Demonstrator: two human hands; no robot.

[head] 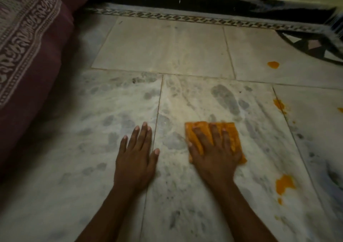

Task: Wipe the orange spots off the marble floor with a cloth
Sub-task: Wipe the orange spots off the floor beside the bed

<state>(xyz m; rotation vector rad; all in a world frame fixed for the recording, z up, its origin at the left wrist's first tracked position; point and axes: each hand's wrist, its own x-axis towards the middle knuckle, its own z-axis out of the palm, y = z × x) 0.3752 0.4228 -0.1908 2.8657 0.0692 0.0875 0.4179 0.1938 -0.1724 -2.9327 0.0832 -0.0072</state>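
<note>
Right hand [216, 152] flat on orange cloth [230, 132], centre-right of frame, fingers spread, pressing, not curled; grip released.
Left hand [136, 154] flat on marble floor [167, 48], centre, holding nothing.
Cloth folded, looks soft, light, probably slides easily on smooth marble; best held down by palm in middle.
Orange spots remain at right: lower right [284, 184], right edge [279, 104], upper right [273, 64].

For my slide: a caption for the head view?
Right hand presses cloth on floor; orange spots remain.
</note>
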